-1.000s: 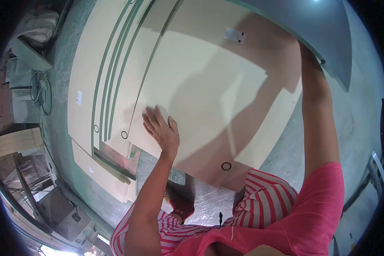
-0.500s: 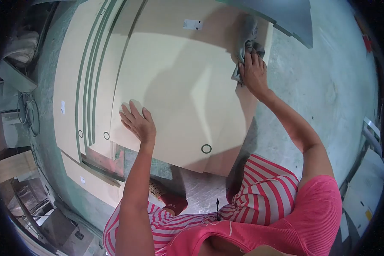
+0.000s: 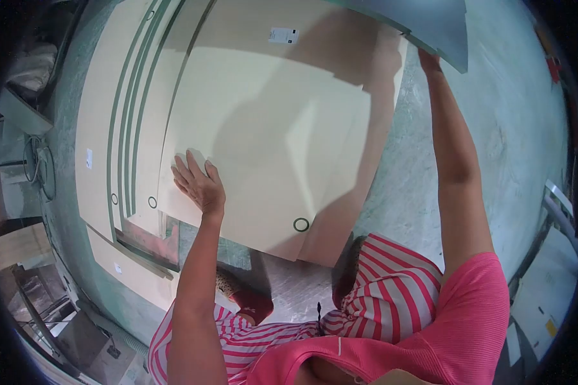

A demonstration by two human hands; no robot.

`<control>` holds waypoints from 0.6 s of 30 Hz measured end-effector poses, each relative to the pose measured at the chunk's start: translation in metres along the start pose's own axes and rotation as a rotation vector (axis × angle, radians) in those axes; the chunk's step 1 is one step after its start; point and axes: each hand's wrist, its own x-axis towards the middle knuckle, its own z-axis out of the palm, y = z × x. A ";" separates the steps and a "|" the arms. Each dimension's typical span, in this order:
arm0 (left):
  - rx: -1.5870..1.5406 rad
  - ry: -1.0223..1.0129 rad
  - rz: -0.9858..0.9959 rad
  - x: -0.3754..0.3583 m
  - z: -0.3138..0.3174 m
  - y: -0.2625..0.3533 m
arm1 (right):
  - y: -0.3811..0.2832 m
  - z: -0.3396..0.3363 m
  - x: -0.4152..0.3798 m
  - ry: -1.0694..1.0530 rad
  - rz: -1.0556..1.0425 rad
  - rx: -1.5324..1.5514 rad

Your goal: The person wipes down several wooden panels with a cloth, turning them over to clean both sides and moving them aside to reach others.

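Observation:
My left hand (image 3: 201, 187) lies with fingers spread on the left part of a large pale beige panel (image 3: 270, 135). A dark ring mark (image 3: 301, 224) shows near the panel's front edge, and a white label (image 3: 284, 35) sits toward its far end. My right arm reaches far forward along the right side. Only the wrist end of my right hand (image 3: 429, 61) shows, below the edge of a grey-blue sheet (image 3: 424, 22) at the top right. Its fingers are hidden behind that sheet, and the grey cloth is out of sight.
More beige panels with dark edges (image 3: 96, 141) lie stacked on the left, some with labels. Concrete floor (image 3: 494, 160) spreads to the right. Cables (image 3: 40, 167) and scrap pieces line the left side, and leaning boards (image 3: 552, 289) stand at the right.
My right hand has moved forward and right from the panel's right edge, going behind the grey-blue sheet. The grey cloth has left the panel. My left hand stays on the panel.

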 end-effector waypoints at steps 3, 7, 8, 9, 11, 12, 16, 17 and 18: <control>0.007 -0.004 -0.015 0.001 0.002 0.001 | 0.000 -0.008 -0.002 0.183 0.060 0.265; -0.013 -0.017 0.000 0.002 0.002 0.000 | 0.010 0.010 0.001 0.179 0.113 0.174; -0.025 -0.013 0.006 0.004 0.003 0.000 | 0.015 0.020 0.009 0.163 0.123 0.136; -0.011 -0.018 -0.002 0.005 0.003 -0.001 | 0.019 0.032 0.022 0.135 0.138 0.087; -0.031 -0.009 0.021 0.006 0.004 -0.001 | 0.021 0.055 0.046 0.052 0.172 -0.027; -0.025 -0.021 0.019 0.007 0.004 0.000 | 0.021 0.064 0.055 0.008 0.185 -0.072; -0.024 -0.024 0.021 0.007 0.002 0.003 | 0.018 0.090 0.080 -0.160 0.206 -0.230; -0.034 -0.018 0.034 0.007 0.001 0.003 | 0.016 0.092 0.081 -0.195 0.204 -0.248; -0.034 -0.023 0.028 0.007 0.002 0.003 | 0.014 0.093 0.082 -0.231 0.197 -0.268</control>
